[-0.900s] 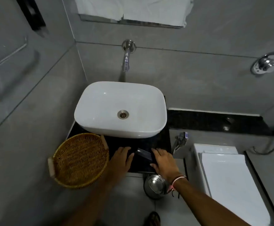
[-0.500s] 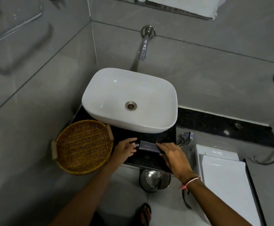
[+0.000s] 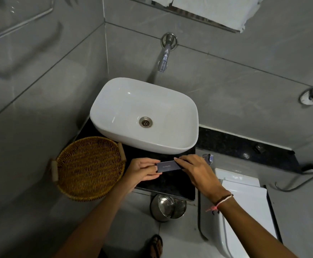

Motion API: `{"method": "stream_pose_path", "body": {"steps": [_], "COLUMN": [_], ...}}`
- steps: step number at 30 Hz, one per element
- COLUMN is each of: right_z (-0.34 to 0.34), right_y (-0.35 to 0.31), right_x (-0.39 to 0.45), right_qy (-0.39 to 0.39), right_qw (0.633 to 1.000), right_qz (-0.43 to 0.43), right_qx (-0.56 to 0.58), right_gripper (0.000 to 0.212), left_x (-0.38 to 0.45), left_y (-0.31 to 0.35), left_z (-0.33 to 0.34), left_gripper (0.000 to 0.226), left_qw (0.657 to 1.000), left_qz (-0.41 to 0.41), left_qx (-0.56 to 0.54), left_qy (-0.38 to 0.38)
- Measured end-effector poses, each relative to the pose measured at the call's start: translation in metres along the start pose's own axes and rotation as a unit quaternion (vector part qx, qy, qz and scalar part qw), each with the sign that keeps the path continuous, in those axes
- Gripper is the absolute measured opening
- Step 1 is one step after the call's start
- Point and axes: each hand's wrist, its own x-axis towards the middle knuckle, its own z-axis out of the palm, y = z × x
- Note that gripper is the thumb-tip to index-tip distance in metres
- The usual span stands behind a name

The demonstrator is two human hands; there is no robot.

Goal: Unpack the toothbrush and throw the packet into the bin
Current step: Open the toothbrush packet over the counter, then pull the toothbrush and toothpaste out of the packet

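Grey packet (image 3: 167, 166) over black counter (image 3: 170, 185), L hand (image 3: 142, 170) + R hand (image 3: 194, 170) fingers pinching ends

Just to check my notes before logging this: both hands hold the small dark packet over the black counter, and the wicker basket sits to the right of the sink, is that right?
Not quite. The head view shows the wicker basket to the left of the sink, not the right. The rest holds: the left hand and right hand hold the small dark packet over the black counter.
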Motion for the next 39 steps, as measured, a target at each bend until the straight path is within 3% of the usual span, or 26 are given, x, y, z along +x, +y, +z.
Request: {"method": "stream_pose_path", "body": {"steps": [8,13,19,24,27,31,39], "right_z": [-0.014,-0.032,-0.050,-0.066,-0.074,-0.075,-0.089], "right_y": [-0.001,0.000,-0.012,-0.016,-0.018,-0.032,-0.047], "right_x": [-0.002,0.001,0.006,0.009,0.011,0.017,0.026], "right_qy": [0.008,-0.008,-0.034,-0.048,-0.045,-0.082,-0.089], "right_qw": [0.997,0.991,0.985,0.980,0.977,0.963,0.956], "right_qz": [-0.024,-0.047,-0.046,-0.043,-0.043,-0.065,-0.065], "right_qx": [-0.080,-0.129,-0.165,-0.188,-0.205,-0.248,-0.271], "right_gripper": [0.062,0.058,0.062,0.059,0.055,0.053,0.048], "left_x": [0.008,0.011,0.013,0.011,0.009,0.007,0.004], "left_y": [-0.013,-0.018,-0.024,-0.027,-0.029,-0.031,-0.034], "left_z": [0.010,0.016,0.015,0.011,0.008,0.012,0.009], "left_gripper": [0.017,0.027,0.029,0.045,0.042,0.062,0.033], "left_qw": [0.997,0.989,0.949,0.951,0.953,0.951,0.951], "left_qz": [0.029,-0.026,-0.104,-0.124,-0.125,-0.131,-0.127], "left_qx": [0.003,-0.123,-0.289,-0.277,-0.270,-0.273,-0.280], "left_qy": [0.071,0.078,0.069,0.056,0.055,0.054,0.043]}}
